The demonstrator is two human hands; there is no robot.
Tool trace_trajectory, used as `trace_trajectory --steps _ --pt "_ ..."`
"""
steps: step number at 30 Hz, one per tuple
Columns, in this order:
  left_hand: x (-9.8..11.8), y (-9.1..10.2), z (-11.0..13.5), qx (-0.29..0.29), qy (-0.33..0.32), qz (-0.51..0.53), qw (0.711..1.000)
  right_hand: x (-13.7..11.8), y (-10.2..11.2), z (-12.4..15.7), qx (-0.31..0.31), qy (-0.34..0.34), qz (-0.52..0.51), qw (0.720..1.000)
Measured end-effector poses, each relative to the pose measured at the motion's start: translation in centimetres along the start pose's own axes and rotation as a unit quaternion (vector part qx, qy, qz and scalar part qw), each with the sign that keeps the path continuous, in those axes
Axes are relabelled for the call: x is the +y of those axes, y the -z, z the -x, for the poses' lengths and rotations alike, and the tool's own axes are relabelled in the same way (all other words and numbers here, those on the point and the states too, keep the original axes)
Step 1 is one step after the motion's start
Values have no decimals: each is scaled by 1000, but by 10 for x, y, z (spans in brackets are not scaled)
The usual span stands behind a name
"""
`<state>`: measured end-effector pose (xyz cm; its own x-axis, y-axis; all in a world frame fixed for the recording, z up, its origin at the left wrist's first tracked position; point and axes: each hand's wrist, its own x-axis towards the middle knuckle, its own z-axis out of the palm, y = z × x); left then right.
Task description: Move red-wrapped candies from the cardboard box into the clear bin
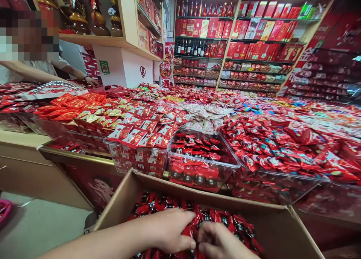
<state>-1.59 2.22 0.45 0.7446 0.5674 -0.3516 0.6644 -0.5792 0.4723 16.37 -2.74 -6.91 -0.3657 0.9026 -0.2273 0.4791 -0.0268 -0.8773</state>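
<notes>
Cardboard box (279, 229): left hand (173, 229) pointing right, thumb standing off forefinger; right hand (218, 242) facing it, fingers curling; can't tell if pinching; wrapped sweets (242, 229) lying jumbled, long axes varying.

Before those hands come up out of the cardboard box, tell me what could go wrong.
The left hand and right hand are among loose red-and-black packets, so some might slip away when gathered.
The cardboard box stands close in front of a clear tub; a bump could jog it.
The red-and-white packets are heaped above their own tub's rim, so a brushing arm might spill a few.
</notes>
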Motion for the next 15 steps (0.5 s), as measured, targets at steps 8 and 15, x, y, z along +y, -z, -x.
trace_trajectory --steps 8,15 --pt "6 -4 -13 116 19 354 928 -38 21 10 62 14 -241 968" --pt "7 -1 -19 89 -19 533 841 -44 26 15 119 -6 -276 954"
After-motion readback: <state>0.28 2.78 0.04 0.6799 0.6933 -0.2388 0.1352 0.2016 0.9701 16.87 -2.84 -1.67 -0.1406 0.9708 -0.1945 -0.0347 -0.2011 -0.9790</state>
